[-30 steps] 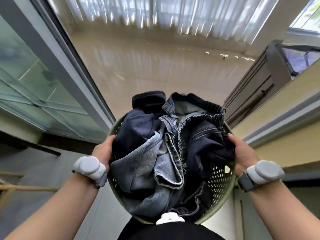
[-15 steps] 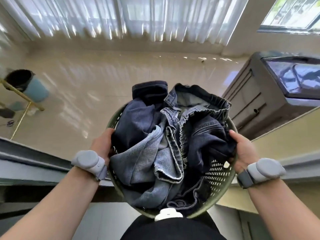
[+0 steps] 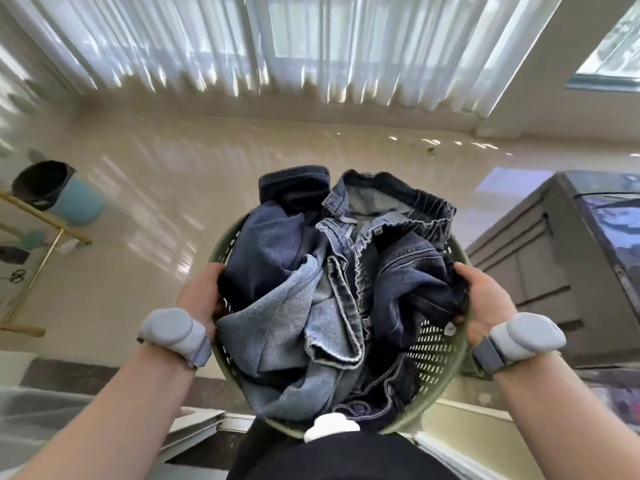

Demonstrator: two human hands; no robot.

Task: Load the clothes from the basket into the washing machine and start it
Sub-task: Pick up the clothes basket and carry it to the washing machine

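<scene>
Carrying a round green basket (image 3: 437, 362) against the front of the body, the person grips it with both hands at chest height. The left hand (image 3: 200, 295) is closed on the left rim, fingers curled over the edge and into the denim. The right hand (image 3: 484, 302) is clamped on the right rim in the same way, thumb tucked inside against the perforated wall. Each wrist wears a pale grey band with a rounded pod on top.

The basket is heaped with clothes (image 3: 332, 292), all denim: dark navy pieces on the left and far side, a lighter blue pair of jeans folded across the middle, and a dark elastic waistband sticking up over the far rim. Part of the right inner wall shows bare, with its rows of small holes.

The washing machine (image 3: 561, 271) stands at the right, a grey cabinet with a dark glossy lid on top, just beside the basket's right edge and a little farther ahead. Its lid looks closed.

A shiny cream tiled floor (image 3: 194, 188) stretches ahead to long white curtains (image 3: 242, 46). Off to the left sit a blue bin (image 3: 74, 206) with a black liner and a thin gold-coloured rack (image 3: 45, 251).
</scene>
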